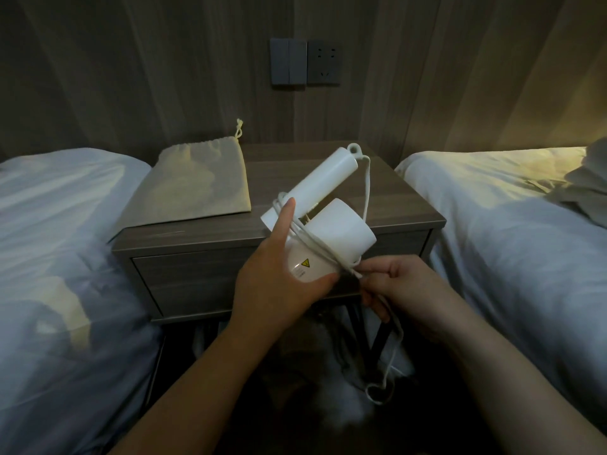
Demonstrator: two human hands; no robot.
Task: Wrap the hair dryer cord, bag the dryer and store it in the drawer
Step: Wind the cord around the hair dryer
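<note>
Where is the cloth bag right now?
In the head view, the drawstring bag lies flat on the left part of the nightstand, next to the left bed and behind the hair dryer, untouched by either hand.

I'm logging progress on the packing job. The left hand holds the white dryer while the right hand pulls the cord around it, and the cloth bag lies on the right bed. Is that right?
Not quite. The head view shows the cloth bag lying on the nightstand, at its left side, not on the right bed. The rest holds: the left hand holds the white dryer and the right hand pulls the cord.
</note>
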